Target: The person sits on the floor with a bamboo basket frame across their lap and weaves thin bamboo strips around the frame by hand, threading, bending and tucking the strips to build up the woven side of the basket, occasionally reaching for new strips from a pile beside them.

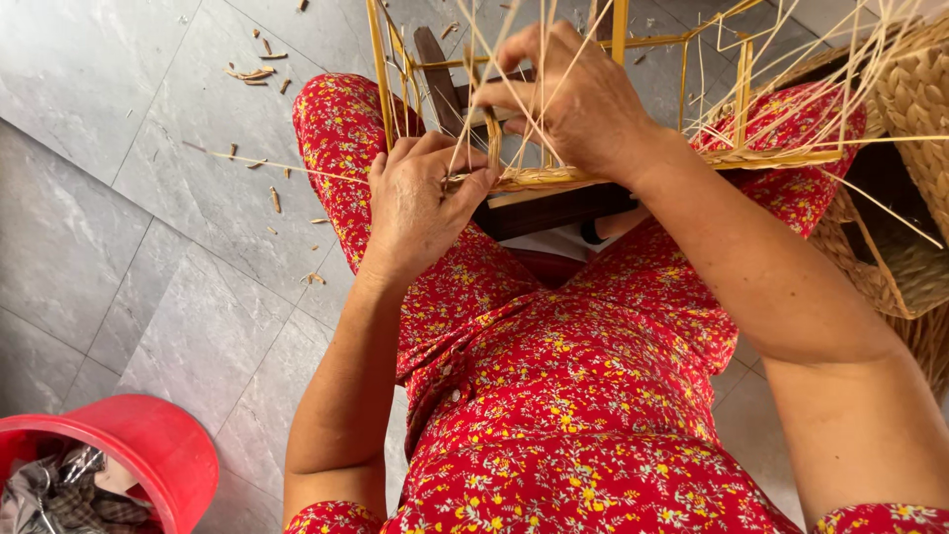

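A yellow cane basket frame (618,40) rests across my knees, with thin pale straw strands (781,59) fanning upward from its woven lower edge (554,178). My left hand (415,203) pinches the woven edge and a strand at the frame's near left side. My right hand (568,94) is closed over several strands just above that edge, fingers curled toward the left. Both hands are close together, nearly touching. I wear red flowered clothing (554,396).
A dark wooden stool or block (554,210) sits under the frame. Finished woven baskets (914,109) stand at the right. A red plastic bucket (148,445) with cloth inside is at the lower left. Straw scraps (252,72) litter the grey tiled floor (148,247).
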`<state>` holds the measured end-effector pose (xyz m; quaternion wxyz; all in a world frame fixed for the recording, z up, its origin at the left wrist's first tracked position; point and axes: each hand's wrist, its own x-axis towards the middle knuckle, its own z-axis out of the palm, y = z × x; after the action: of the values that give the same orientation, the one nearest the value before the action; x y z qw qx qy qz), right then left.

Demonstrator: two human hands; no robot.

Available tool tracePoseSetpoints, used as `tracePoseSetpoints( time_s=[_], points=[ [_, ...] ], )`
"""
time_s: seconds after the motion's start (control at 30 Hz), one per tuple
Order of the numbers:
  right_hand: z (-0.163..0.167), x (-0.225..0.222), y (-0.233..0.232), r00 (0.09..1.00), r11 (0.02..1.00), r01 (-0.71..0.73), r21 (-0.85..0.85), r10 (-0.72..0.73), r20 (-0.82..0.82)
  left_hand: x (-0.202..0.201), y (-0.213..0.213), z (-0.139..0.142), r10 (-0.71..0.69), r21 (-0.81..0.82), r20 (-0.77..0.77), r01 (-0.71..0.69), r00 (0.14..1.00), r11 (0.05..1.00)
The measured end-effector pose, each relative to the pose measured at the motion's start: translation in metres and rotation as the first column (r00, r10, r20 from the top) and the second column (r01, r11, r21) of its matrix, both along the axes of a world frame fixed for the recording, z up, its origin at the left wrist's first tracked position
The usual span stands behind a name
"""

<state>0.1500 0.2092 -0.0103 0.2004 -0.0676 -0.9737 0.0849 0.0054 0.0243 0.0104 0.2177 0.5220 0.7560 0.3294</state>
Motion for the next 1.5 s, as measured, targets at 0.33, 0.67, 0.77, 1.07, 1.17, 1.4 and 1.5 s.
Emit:
tracePoseSetpoints(
  time_s=[0.33,0.67,0.77,1.07,1.17,1.4,1.5],
  points=[
    [0.007,-0.004,0.015,0.988,0.829,0.087,-0.552,-0.141,-0.057,0.011,-0.002,0.002,0.008,0.026,-0.134,-0.004,0.991,1.000],
    [0.013,-0.006,0.001,0.962,0.098,0.266,-0.959,0.038,0.271,0.016,-0.005,-0.004,0.000,0.009,-0.254,0.002,0.967,1.000],
    [0.009,-0.005,-0.001,0.962,0.130,0.267,-0.955,0.011,0.271,0.020,-0.005,-0.007,0.039,0.046,-0.314,-0.026,0.949,0.999],
    [0.003,-0.005,-0.002,0.977,0.114,0.213,-0.970,-0.041,0.210,0.018,-0.006,-0.006,0.038,0.086,-0.263,-0.016,0.964,0.996],
    [0.002,-0.004,-0.002,0.970,0.135,0.240,-0.961,-0.003,0.242,0.017,-0.007,-0.006,0.034,0.087,-0.251,-0.013,0.967,0.996],
    [-0.003,-0.006,-0.003,0.961,0.072,0.277,-0.958,-0.016,0.277,0.015,-0.007,-0.009,0.027,0.103,-0.249,-0.001,0.968,0.995],
    [-0.004,-0.008,-0.004,0.955,0.099,0.292,-0.951,0.026,0.296,0.015,-0.007,-0.009,0.027,0.098,-0.250,-0.003,0.968,0.995]
  ],
)
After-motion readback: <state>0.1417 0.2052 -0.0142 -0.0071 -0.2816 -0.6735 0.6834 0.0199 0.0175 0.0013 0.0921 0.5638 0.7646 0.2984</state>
